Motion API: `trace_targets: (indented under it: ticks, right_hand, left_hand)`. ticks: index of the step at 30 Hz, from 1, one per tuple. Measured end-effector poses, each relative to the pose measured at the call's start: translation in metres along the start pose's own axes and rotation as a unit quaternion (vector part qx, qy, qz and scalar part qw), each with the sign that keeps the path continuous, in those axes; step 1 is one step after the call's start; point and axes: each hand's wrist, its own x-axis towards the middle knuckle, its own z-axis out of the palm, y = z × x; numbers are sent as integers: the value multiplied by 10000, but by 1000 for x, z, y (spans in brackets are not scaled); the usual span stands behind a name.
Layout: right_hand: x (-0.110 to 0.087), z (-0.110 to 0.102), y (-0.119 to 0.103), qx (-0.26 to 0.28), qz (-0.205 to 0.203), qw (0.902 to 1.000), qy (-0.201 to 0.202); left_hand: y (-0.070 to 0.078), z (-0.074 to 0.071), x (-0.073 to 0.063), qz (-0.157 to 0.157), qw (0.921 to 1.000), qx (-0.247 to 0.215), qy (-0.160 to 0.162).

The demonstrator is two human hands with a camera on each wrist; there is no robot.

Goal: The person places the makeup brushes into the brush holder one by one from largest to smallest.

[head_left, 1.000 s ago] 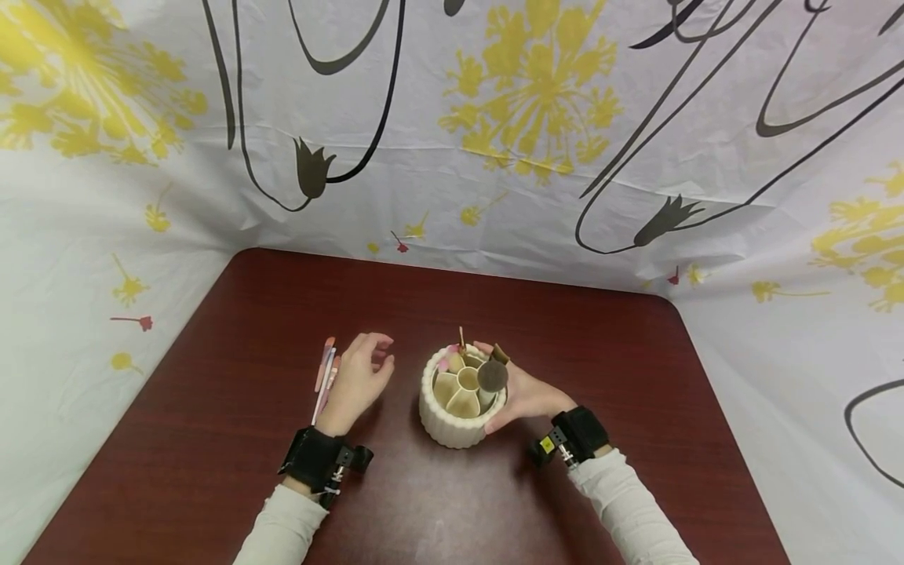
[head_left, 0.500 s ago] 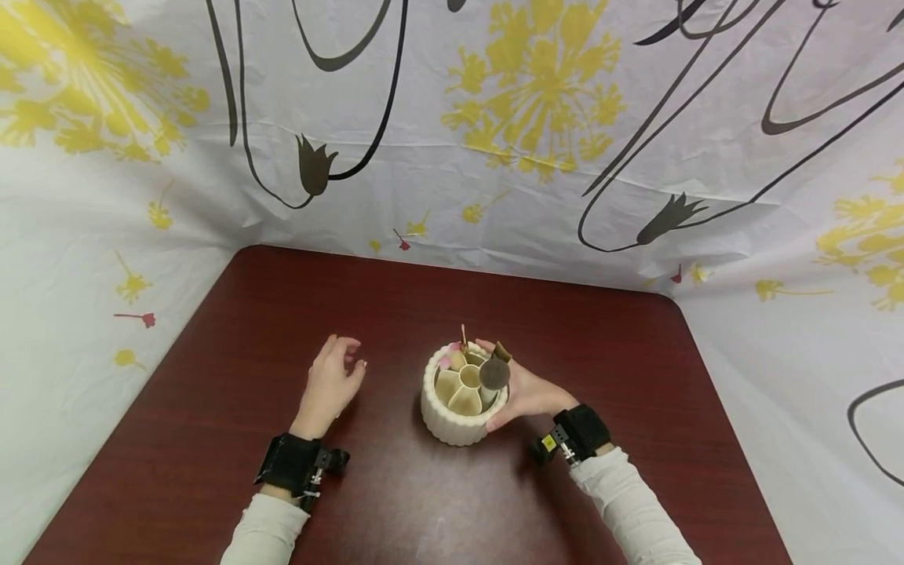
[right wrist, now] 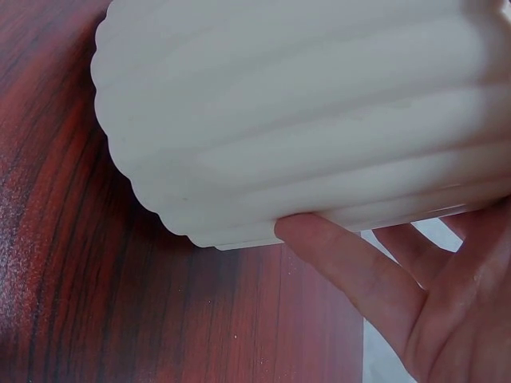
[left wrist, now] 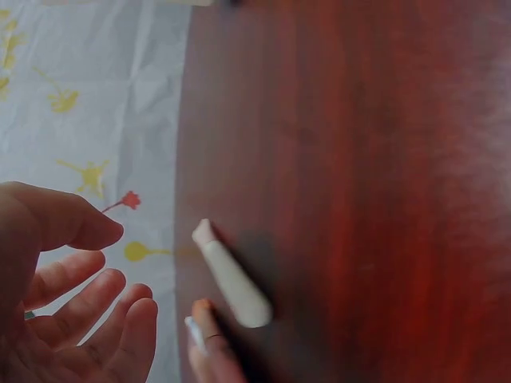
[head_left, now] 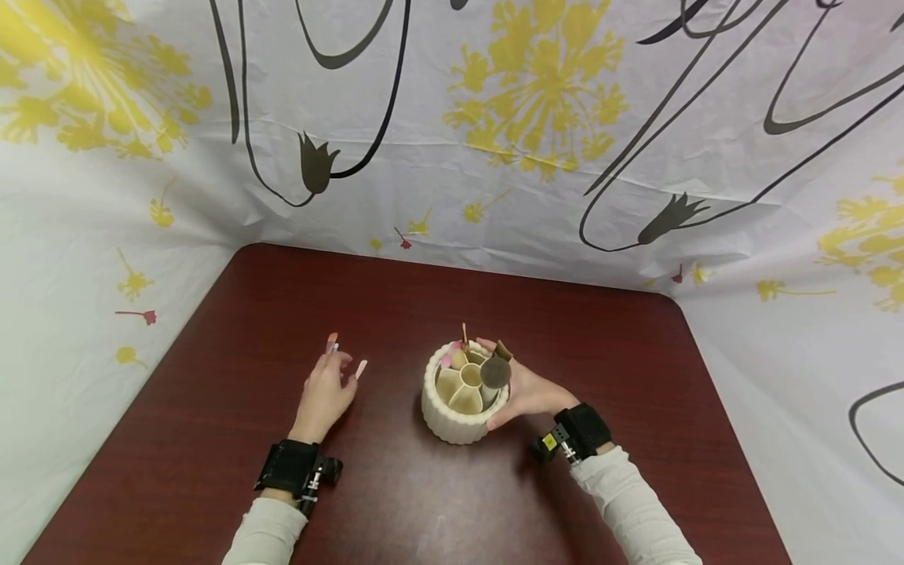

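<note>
My right hand (head_left: 526, 394) grips the side of a round cream brush holder (head_left: 455, 428) with a scalloped wall, its thumb on the near side and fingers round the back. Inside the holder are divided compartments; a fluffy makeup brush (head_left: 495, 373) and several smaller applicators stand in them. My left hand (head_left: 322, 399) hovers over makeup brushes on the table, with its fingers loosely bent and nothing between them. In the left wrist view, a pale-handled brush (left wrist: 235, 287) lies apart, beside other brushes (left wrist: 209, 339) with orange and white tips. The left hand covers part of these brushes in the head view.
The dark red-brown table (head_left: 565, 329) has rounded back corners. A white cloth (head_left: 395, 196) with yellow flowers and dark stems hangs behind it and along both sides. A black wrist camera strap (head_left: 289, 464) is on each forearm.
My left hand has moved left and slightly nearer over the brushes; brush tips now show past its fingers. The right hand keeps its grip, and the holder stays about where it was.
</note>
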Motion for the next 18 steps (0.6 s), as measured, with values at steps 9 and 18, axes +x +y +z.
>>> trace_targets:
  ticks: [9,18]
  right_hand:
    - [0,0,-1,-127,-1,9999,30]
    - [-1,-4,23,-56,44,10000,44]
  left_hand:
    - [-6,11,-2,-142,9991,250,-322]
    - [-5,16,-3,-28,9983,412,-423]
